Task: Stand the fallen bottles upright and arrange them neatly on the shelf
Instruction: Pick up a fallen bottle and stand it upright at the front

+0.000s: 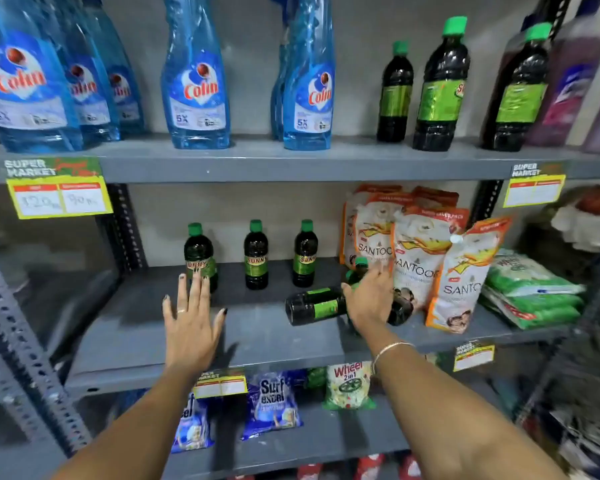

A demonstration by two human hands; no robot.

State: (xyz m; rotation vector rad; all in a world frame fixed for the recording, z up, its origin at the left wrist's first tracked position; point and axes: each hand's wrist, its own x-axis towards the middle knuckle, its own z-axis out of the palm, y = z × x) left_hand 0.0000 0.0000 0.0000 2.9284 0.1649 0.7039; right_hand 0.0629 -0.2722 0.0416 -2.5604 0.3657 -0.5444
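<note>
On the middle grey shelf (257,341) three dark bottles with green caps stand upright: left (200,251), middle (256,258) and right (305,254). To their right a dark bottle (312,305) lies on its side, base pointing left. A second fallen bottle (401,306) lies behind it, its green cap (361,261) pointing to the back. My right hand (368,299) is stretched flat over both fallen bottles, fingers extended, not closed around either. My left hand (192,320) hovers open with spread fingers just in front of the left upright bottle.
Orange Santoor pouches (420,258) and green packets (530,292) crowd the shelf's right end, touching the fallen bottles. The upper shelf holds blue Colin bottles (196,81) and taller dark bottles (440,88). Detergent packs (274,403) lie below. A metal upright (25,341) stands at left.
</note>
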